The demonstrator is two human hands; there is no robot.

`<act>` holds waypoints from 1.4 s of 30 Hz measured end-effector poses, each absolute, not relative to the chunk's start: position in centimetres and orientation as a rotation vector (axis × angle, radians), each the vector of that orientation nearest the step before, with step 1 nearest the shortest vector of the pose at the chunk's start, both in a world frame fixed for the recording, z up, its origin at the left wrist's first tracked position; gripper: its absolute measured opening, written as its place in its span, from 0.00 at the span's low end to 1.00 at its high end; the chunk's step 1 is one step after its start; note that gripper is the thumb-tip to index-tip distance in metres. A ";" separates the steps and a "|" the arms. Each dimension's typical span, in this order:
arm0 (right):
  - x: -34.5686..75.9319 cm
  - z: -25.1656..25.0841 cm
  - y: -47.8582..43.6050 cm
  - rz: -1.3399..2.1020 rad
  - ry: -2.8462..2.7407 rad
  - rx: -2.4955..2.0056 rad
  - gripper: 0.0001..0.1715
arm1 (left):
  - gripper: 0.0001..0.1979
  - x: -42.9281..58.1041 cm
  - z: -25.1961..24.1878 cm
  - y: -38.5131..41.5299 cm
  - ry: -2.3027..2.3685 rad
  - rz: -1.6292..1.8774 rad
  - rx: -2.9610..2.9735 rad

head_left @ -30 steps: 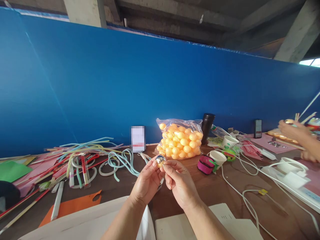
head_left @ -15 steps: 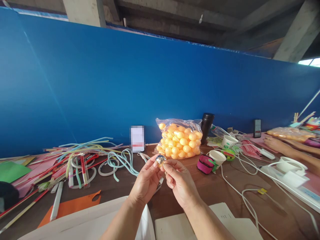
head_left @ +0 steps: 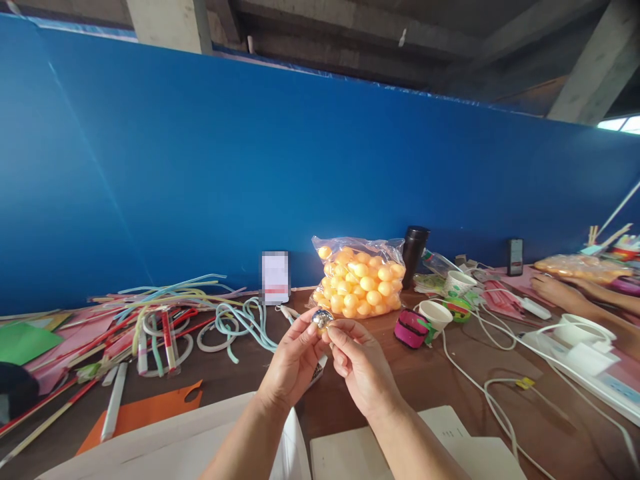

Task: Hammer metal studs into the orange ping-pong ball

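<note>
A small shiny silver ball [head_left: 323, 317] is pinched between the fingertips of both my hands, above the brown table. My left hand [head_left: 295, 357] grips it from the left, fingers closed. On the other side, my right hand [head_left: 361, 360] closes thumb and forefinger on its right edge. The ball's underside is hidden by my fingers. Just behind my hands stands a clear plastic bag of orange balls [head_left: 357, 283]. Partly covered by my left hand, a small pale item with a dark pattern [head_left: 319, 370] lies below; I cannot make out its kind.
Coiled light-blue tubing [head_left: 245, 323], sticks and coloured paper lie to the left. On the right are a pink-and-black pouch [head_left: 411, 329], paper cups [head_left: 435, 313], a black flask [head_left: 415, 257] and white cables [head_left: 480, 387]. Another person's hands [head_left: 563, 293] rest at far right.
</note>
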State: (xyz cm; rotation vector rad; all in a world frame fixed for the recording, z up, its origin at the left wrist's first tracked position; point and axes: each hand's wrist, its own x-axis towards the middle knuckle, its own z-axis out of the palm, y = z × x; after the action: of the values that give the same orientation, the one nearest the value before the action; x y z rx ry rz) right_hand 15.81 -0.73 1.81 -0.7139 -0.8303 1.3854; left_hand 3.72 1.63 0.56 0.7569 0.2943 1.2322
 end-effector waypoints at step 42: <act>15.5 2.3 -1.2 1.257 -0.927 -0.813 0.11 | 0.15 3.7 0.4 1.6 0.279 1.222 0.722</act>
State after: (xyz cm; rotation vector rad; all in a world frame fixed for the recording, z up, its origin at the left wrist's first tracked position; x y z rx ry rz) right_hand 15.51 -1.15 2.25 -0.8134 -0.9267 1.2566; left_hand 3.73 1.58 0.42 0.7215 0.2792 1.2215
